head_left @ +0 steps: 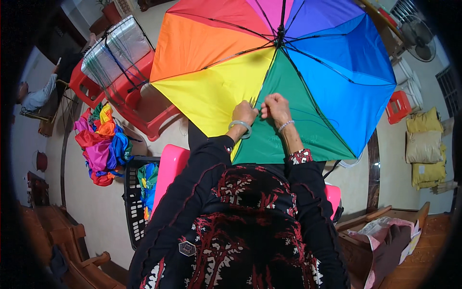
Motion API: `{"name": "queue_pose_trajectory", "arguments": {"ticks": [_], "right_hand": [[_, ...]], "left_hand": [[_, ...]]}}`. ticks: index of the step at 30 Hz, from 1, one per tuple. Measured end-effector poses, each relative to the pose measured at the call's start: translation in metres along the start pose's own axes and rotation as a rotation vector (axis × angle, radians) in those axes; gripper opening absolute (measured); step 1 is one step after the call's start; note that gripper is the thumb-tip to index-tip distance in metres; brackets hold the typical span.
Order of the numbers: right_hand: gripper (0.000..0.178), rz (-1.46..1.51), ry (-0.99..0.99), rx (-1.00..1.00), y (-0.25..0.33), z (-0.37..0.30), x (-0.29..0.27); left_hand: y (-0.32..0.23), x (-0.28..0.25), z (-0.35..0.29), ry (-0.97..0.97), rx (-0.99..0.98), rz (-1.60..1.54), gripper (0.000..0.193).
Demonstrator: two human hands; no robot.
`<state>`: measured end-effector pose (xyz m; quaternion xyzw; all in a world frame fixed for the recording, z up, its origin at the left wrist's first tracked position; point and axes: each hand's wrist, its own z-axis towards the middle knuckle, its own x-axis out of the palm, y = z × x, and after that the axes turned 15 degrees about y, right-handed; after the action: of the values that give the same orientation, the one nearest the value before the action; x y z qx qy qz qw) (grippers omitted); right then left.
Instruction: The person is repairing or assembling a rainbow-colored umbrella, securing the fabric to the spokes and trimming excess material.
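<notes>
An open rainbow-panelled umbrella (216, 101) spreads in front of me, its inside with black ribs and shaft facing up. My left hand (244, 115), a pale bangle at its wrist, is closed on a rib and cloth at the seam between the yellow and green panels. Small dark tips poke out by its fingers; I cannot tell what they are. Just to the right, over the green panel, my right hand (276, 107) is closed in a pinch, a beaded bracelet at the wrist. What it pinches is too small to make out. A thin dark line, like thread, trails across the green cloth.
Left of me stand red plastic stools (154, 118) with a silvery strapped bundle (115, 53), a heap of rainbow cloth (102, 147) and a black basket (136, 226). Yellow sacks (426, 149) and a fan (417, 38) are at the right. Another person's sleeve (41, 98) shows far left.
</notes>
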<state>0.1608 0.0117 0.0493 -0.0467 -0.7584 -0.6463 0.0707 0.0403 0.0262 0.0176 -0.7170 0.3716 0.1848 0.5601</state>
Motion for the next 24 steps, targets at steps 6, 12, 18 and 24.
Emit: {"name": "queue_pose_trajectory", "arguments": {"ticks": [6, 12, 18, 24], "right_hand": [[0.008, -0.191, 0.348, 0.135, 0.002, -0.011, 0.010], [0.011, -0.177, 0.382, 0.107, 0.017, -0.034, 0.023], [0.014, -0.327, 0.333, 0.007, 0.019, -0.025, 0.013], [0.014, -0.450, 0.120, -0.102, 0.002, -0.003, 0.015]], "left_hand": [[0.016, 0.006, 0.005, -0.002, 0.041, -0.003, 0.025], [0.009, 0.004, -0.018, 0.040, 0.090, -0.204, 0.023], [0.012, 0.007, 0.000, 0.059, 0.136, 0.015, 0.023], [0.011, 0.005, 0.009, -0.067, 0.115, -0.040, 0.021]]}}
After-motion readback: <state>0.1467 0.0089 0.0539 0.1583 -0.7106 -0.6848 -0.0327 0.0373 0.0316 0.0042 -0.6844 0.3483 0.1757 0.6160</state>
